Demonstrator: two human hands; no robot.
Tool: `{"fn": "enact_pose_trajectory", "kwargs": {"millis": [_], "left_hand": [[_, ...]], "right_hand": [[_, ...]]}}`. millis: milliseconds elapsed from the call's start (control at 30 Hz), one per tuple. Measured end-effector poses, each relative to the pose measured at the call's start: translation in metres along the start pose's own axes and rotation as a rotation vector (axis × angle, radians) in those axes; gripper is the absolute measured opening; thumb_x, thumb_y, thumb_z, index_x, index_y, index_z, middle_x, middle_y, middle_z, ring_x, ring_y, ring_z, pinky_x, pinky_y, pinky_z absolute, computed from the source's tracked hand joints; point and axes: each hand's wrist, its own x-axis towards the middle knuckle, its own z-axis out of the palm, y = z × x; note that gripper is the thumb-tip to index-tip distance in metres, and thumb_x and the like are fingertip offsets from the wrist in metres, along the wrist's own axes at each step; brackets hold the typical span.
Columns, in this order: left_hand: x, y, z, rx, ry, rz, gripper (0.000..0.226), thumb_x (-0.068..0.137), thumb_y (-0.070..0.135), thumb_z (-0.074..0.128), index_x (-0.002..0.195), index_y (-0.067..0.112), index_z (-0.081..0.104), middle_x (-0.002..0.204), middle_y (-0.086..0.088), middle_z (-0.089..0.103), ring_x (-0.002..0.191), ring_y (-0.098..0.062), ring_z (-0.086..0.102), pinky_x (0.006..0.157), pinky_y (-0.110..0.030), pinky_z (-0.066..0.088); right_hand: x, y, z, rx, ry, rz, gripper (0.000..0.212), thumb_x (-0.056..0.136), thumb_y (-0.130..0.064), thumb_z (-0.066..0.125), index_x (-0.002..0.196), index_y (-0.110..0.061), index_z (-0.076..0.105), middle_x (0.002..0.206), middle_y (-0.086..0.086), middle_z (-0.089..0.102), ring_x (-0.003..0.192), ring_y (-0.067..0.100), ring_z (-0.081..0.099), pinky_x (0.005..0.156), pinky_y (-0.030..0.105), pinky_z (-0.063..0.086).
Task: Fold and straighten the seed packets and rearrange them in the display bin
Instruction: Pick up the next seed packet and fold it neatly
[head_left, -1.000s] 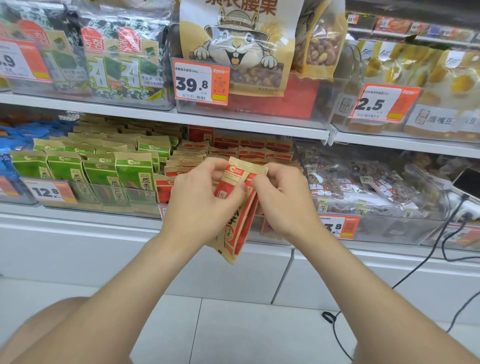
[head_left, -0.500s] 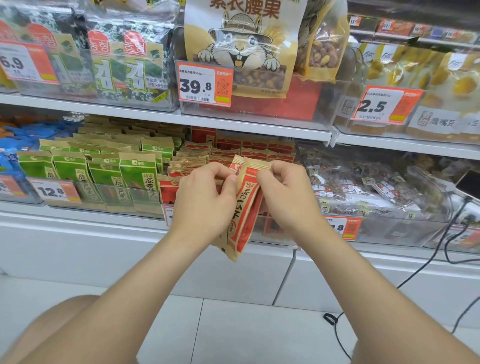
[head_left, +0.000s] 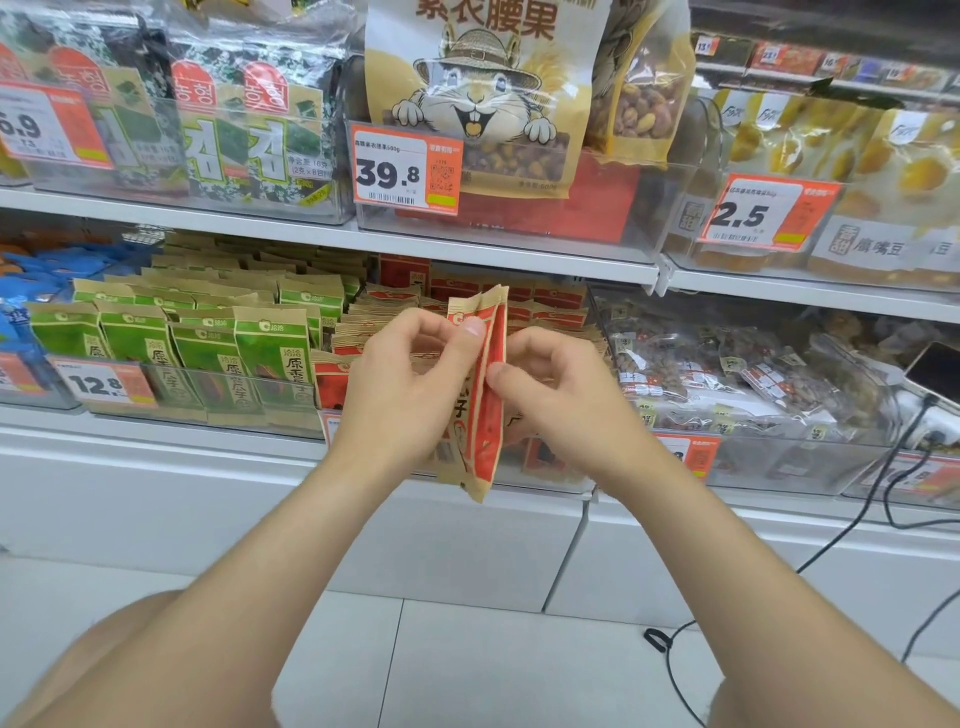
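Note:
A red and tan seed packet (head_left: 485, 415) hangs edge-on in front of the lower shelf, held between both hands. My left hand (head_left: 402, 387) grips its left face, thumb pressed near the top corner. My right hand (head_left: 558, 387) pinches its right edge with curled fingers. Behind them a clear display bin (head_left: 540, 467) holds several more red seed packets (head_left: 550, 304), standing in rows; much of the bin is hidden by my hands.
Green seed packets (head_left: 218, 343) fill the bin to the left, with a 12.8 price tag (head_left: 101, 384). A bin of clear nut bags (head_left: 737, 374) stands to the right. A phone (head_left: 935, 371) and black cables (head_left: 852, 530) lie at far right. The upper shelf edge (head_left: 467, 249) overhangs.
The packet has turned from slightly fanned to nearly edge-on and upright. Both hands have shifted a little to the right, and my right hand's fingers have slid down its right edge.

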Motion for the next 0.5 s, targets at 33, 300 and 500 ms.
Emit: {"fn": "enact_pose_trajectory", "kwargs": {"millis": [33, 300, 500], "left_hand": [[-0.001, 0.001, 0.0, 0.003, -0.023, 0.004, 0.036, 0.094, 0.067, 0.067, 0.097, 0.032, 0.069, 0.101, 0.012, 0.076, 0.09, -0.009, 0.074, 0.08, -0.04, 0.06], [-0.006, 0.008, 0.006, -0.121, -0.174, 0.0, 0.024, 0.113, 0.039, 0.05, 0.097, 0.024, 0.06, 0.08, 0.012, 0.065, 0.069, -0.007, 0.062, 0.066, -0.03, 0.047], [-0.005, 0.004, 0.007, -0.081, -0.216, -0.018, 0.027, 0.116, 0.031, 0.044, 0.096, 0.02, 0.059, 0.076, 0.011, 0.061, 0.072, -0.011, 0.055, 0.073, -0.037, 0.045]], "right_hand": [[0.0, 0.001, 0.001, -0.004, 0.0, -0.012, 0.006, 0.105, -0.014, 0.067, 0.105, -0.01, 0.072, 0.094, 0.014, 0.079, 0.085, 0.031, 0.08, 0.066, 0.045, 0.067], [0.003, 0.008, 0.004, 0.008, -0.013, -0.08, 0.017, 0.104, -0.031, 0.067, 0.1, -0.014, 0.067, 0.091, 0.014, 0.078, 0.088, 0.036, 0.079, 0.075, 0.063, 0.065], [0.006, 0.012, 0.007, 0.03, -0.056, -0.061, 0.012, 0.107, -0.015, 0.054, 0.101, -0.008, 0.06, 0.087, 0.015, 0.072, 0.085, 0.041, 0.075, 0.072, 0.064, 0.065]]}}
